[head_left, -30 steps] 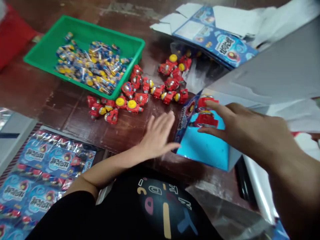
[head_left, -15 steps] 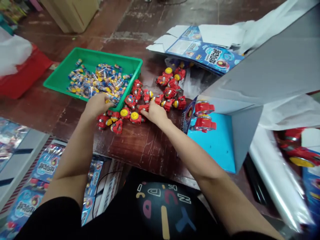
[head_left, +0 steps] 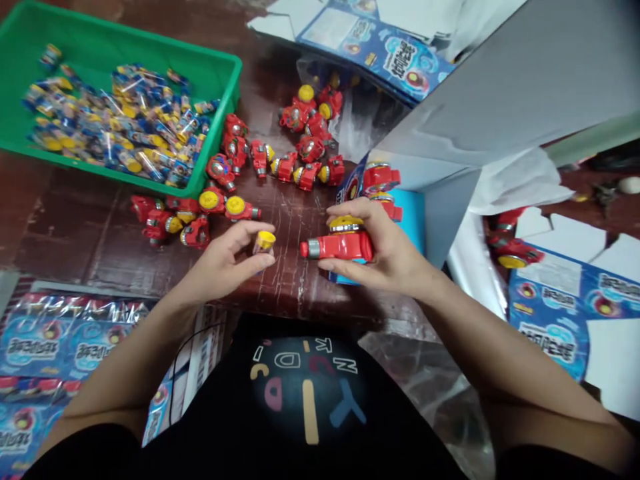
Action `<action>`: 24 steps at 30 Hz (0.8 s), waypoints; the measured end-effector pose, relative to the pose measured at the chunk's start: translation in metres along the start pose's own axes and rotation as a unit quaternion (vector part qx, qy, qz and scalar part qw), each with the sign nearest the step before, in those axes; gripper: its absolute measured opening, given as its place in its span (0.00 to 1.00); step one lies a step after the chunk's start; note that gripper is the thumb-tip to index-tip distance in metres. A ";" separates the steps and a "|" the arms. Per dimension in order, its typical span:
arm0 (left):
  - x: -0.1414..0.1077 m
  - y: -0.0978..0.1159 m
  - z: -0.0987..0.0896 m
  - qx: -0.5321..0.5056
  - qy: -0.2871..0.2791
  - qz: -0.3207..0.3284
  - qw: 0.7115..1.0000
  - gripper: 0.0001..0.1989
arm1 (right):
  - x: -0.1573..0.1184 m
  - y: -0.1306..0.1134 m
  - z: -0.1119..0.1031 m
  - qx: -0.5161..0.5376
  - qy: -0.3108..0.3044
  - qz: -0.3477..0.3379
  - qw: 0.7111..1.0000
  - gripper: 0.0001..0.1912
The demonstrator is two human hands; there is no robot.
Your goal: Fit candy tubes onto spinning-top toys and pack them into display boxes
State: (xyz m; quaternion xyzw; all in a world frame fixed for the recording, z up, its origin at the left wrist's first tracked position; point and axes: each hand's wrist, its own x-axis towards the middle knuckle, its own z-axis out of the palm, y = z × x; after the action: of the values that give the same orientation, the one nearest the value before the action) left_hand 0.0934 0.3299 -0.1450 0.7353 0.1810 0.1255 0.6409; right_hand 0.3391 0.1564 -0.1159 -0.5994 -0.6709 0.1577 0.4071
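Note:
My left hand point(head_left: 235, 260) pinches a small clear tube with a yellow cap point(head_left: 265, 240) between thumb and fingers. Facing it, my right hand point(head_left: 385, 250) is closed around a red toy point(head_left: 343, 247) with a yellow-and-silver disc on top; its grey, red-tipped end points left toward the tube. The two pieces are apart, above the near part of the table. Behind my right hand stands an open box point(head_left: 415, 220) with a blue inside, holding a couple of red toys point(head_left: 381, 177). More red toys point(head_left: 310, 148) lie loose on the table beyond my hands.
A green bin point(head_left: 220, 120) with many small yellow-capped tubes point(head_left: 120, 113) sits at the left. Flat printed cartons point(head_left: 380, 50) lie at the back, others point(head_left: 555, 320) at the right. Packaged toys point(head_left: 50, 347) are stacked below the table edge at left.
My left hand has come back from the green bin with a capped tube. My right hand has picked up a red toy from the pile and drawn it nearer. The camera view has shifted too.

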 end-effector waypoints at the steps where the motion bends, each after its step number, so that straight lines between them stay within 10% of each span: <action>1: 0.001 0.004 0.003 0.031 -0.024 -0.005 0.999 0.14 | -0.002 0.000 -0.002 -0.022 -0.005 -0.021 1.000 0.30; 7: 0.003 0.030 0.024 0.136 -0.138 0.045 0.980 0.09 | -0.011 -0.003 -0.002 -0.058 -0.055 -0.076 0.994 0.20; 11: -0.003 0.034 0.037 0.248 -0.119 0.138 0.951 0.09 | -0.021 -0.012 0.004 0.005 -0.039 -0.043 0.998 0.18; 14: -0.005 0.027 0.041 0.414 -0.066 0.285 0.862 0.13 | -0.031 -0.019 0.013 0.165 -0.059 0.167 0.970 0.20; 17: 0.000 0.023 0.041 0.510 -0.058 0.402 0.758 0.16 | -0.041 -0.025 0.019 0.361 -0.096 0.407 0.833 0.25; 19: 0.004 0.026 0.040 0.482 -0.066 0.386 0.784 0.22 | -0.047 -0.027 0.015 0.410 -0.087 0.453 0.787 0.28; 22: 0.009 0.036 0.041 0.397 -0.089 0.230 0.884 0.32 | -0.053 -0.030 0.003 0.379 -0.042 0.431 0.818 0.30; 24: 0.010 0.041 0.046 0.380 -0.115 0.172 0.902 0.24 | -0.057 -0.030 -0.006 0.355 -0.032 0.432 0.828 0.29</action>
State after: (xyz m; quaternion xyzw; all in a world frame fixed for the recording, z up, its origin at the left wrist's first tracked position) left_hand 0.1259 0.2883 -0.1114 0.9519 0.0106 0.0700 0.2981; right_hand 0.3198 0.0946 -0.1115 -0.6369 -0.2540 0.5639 0.4603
